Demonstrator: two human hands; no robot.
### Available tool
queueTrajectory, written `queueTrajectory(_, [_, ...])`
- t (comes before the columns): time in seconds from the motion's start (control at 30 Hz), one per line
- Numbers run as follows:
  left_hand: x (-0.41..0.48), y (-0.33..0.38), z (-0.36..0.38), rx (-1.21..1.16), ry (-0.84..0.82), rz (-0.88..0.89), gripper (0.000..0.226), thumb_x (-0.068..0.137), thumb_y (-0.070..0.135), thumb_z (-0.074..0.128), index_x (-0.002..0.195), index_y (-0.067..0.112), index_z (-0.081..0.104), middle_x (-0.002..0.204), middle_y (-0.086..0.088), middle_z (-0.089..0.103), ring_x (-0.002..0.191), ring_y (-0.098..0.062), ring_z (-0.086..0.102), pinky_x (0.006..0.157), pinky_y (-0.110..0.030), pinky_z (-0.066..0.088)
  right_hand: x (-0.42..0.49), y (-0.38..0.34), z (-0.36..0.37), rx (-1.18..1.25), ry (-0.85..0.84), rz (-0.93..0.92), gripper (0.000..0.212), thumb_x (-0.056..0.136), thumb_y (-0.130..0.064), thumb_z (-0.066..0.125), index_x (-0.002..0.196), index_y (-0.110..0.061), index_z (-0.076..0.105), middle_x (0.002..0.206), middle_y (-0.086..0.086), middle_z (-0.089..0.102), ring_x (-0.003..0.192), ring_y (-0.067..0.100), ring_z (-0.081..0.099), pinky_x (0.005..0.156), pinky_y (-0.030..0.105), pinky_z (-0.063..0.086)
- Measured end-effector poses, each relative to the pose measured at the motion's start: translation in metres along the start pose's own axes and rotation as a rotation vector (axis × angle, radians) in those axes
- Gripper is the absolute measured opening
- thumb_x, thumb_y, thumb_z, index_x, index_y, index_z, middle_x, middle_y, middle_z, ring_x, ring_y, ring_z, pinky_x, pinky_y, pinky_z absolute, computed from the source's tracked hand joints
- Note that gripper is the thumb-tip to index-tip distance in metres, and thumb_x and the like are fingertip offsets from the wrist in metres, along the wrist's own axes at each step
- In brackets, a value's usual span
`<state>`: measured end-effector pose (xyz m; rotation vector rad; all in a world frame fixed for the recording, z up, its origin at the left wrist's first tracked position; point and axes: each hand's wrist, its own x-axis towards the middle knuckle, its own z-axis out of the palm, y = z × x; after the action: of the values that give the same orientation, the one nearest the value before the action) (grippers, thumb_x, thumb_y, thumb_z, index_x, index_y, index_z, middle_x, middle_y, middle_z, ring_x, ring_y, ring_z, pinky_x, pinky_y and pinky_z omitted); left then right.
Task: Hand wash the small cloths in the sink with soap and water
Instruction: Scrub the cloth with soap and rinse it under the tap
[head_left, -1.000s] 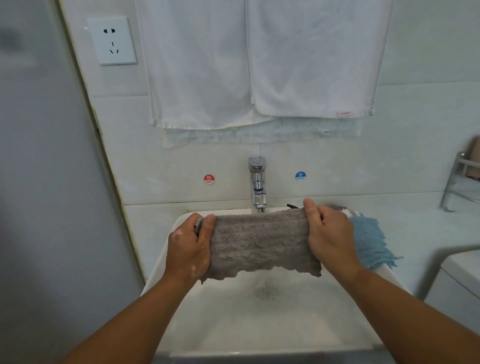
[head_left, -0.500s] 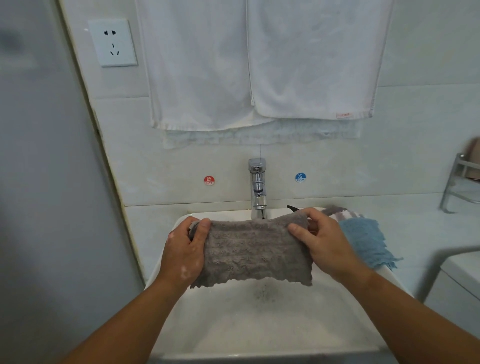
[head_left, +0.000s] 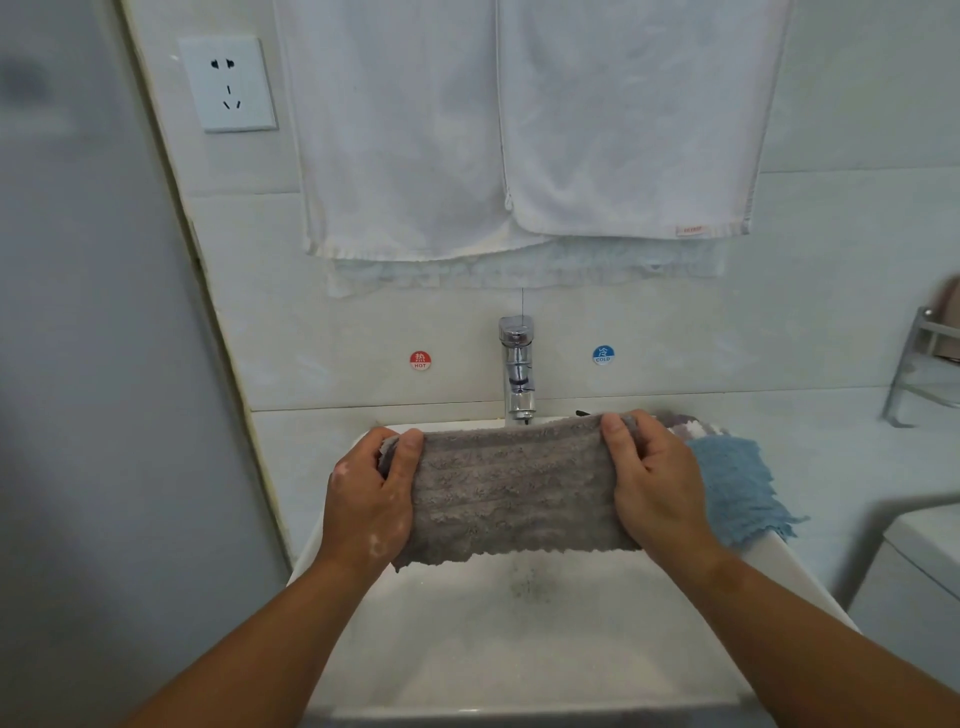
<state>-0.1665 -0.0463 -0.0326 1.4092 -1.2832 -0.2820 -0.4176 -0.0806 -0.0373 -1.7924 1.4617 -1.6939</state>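
A grey fluffy cloth (head_left: 511, 493) is stretched flat above the white sink (head_left: 519, 649), just below the chrome tap (head_left: 517, 374). My left hand (head_left: 369, 501) grips its left edge, thumb in front. Its right edge is gripped by my right hand (head_left: 657, 488). A blue cloth (head_left: 737, 488) hangs over the sink's right rim, with a grey-and-white cloth (head_left: 691, 428) behind it. No water runs from the tap. Soap is not visible.
White towels (head_left: 519, 130) hang on the wall above the tap. A wall socket (head_left: 231, 83) is at upper left, a metal rack (head_left: 924, 364) at far right. Hot (head_left: 420, 360) and cold (head_left: 602, 355) stickers flank the tap. A white lid (head_left: 930, 540) sits at right.
My hands came closer together half a second ago, slackening the grey cloth, and have now pulled apart again, stretching it flat.
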Motion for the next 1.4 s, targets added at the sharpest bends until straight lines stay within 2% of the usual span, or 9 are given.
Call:
queueTrajectory(0.17, [0.005,-0.001,-0.006,-0.015,0.001,-0.017,0.033,0.100,0.042,0.054,0.074,0.023,0.059,0.071,0.005,0.061,0.069,-0.014,0.057,0.060,-0.028,0.043,0.009,0.004,-0.001,-0.018,0.014,0.012,0.042,0.101,-0.042,0.051,0.071,-0.012,0.052,0.062,-0.002,0.050,0.060,0.002,0.049,0.055,0.017,0.038])
queueTrajectory(0.37, [0.003,-0.004,-0.005,-0.114,-0.058,-0.119,0.035,0.097,0.046,0.056,0.082,0.018,0.071,0.081,-0.002,0.069,0.080,-0.020,0.064,0.068,-0.034,0.055,0.009,0.005,-0.007,0.145,-0.037,0.068,0.019,0.098,-0.036,0.061,0.088,-0.028,0.075,0.078,-0.011,0.070,0.077,-0.002,0.064,0.062,0.010,0.048])
queueTrajectory(0.53, [0.005,-0.009,-0.005,-0.148,-0.105,-0.205,0.030,0.095,0.044,0.063,0.080,0.019,0.073,0.080,0.000,0.071,0.086,-0.025,0.067,0.073,-0.047,0.060,0.011,0.015,-0.006,0.162,-0.073,0.120,0.024,0.093,-0.036,0.071,0.084,-0.015,0.077,0.077,0.006,0.072,0.078,0.025,0.066,0.068,0.035,0.051])
queueTrajectory(0.63, [-0.001,-0.003,0.005,-0.157,-0.090,-0.224,0.028,0.094,0.043,0.065,0.082,0.018,0.069,0.082,-0.001,0.070,0.085,-0.024,0.067,0.073,-0.042,0.061,0.006,0.006,0.002,0.048,-0.082,0.161,0.022,0.091,-0.038,0.073,0.079,-0.020,0.075,0.071,-0.004,0.070,0.073,0.014,0.066,0.061,0.022,0.047])
queueTrajectory(0.83, [-0.019,0.016,0.032,-0.246,-0.153,-0.209,0.022,0.095,0.037,0.067,0.082,0.020,0.066,0.085,-0.008,0.070,0.083,-0.029,0.070,0.061,-0.042,0.064,-0.017,-0.018,0.029,0.026,-0.189,0.119,0.006,0.090,-0.032,0.076,0.087,-0.028,0.074,0.076,-0.014,0.073,0.075,0.000,0.068,0.065,0.014,0.051])
queueTrajectory(1.03, [-0.032,0.021,0.041,-0.165,-0.205,-0.132,0.031,0.103,0.047,0.047,0.100,0.031,0.074,0.095,0.006,0.073,0.094,-0.013,0.069,0.088,-0.038,0.060,-0.033,-0.034,0.039,0.031,-0.342,0.077,0.021,0.095,-0.041,0.066,0.109,-0.027,0.073,0.096,-0.015,0.073,0.091,0.003,0.068,0.087,0.023,0.058])
queueTrajectory(1.2, [-0.040,0.030,0.033,-0.280,-0.327,-0.145,0.048,0.106,0.049,0.029,0.098,0.039,0.075,0.096,0.016,0.072,0.093,-0.006,0.069,0.073,-0.012,0.056,-0.033,-0.032,0.033,0.071,-0.397,0.108,0.031,0.079,-0.047,0.081,0.103,-0.039,0.064,0.094,-0.025,0.068,0.090,-0.007,0.064,0.074,0.005,0.048])
queueTrajectory(1.33, [-0.036,0.021,0.033,-0.339,-0.393,-0.128,0.050,0.107,0.049,0.031,0.100,0.039,0.079,0.103,0.007,0.076,0.105,-0.014,0.069,0.091,-0.041,0.060,-0.029,-0.028,0.036,0.064,-0.314,0.093,0.019,0.088,-0.034,0.077,0.106,-0.030,0.072,0.094,-0.018,0.072,0.092,0.000,0.067,0.084,0.018,0.057])
queueTrajectory(1.4, [-0.034,0.017,0.030,-0.286,-0.387,-0.081,0.041,0.107,0.039,0.039,0.100,0.034,0.079,0.097,0.010,0.076,0.101,-0.011,0.069,0.089,-0.041,0.061,-0.028,-0.028,0.033,0.068,-0.307,0.068,0.010,0.094,-0.028,0.071,0.103,-0.030,0.073,0.092,-0.020,0.071,0.090,-0.003,0.066,0.080,0.015,0.055])
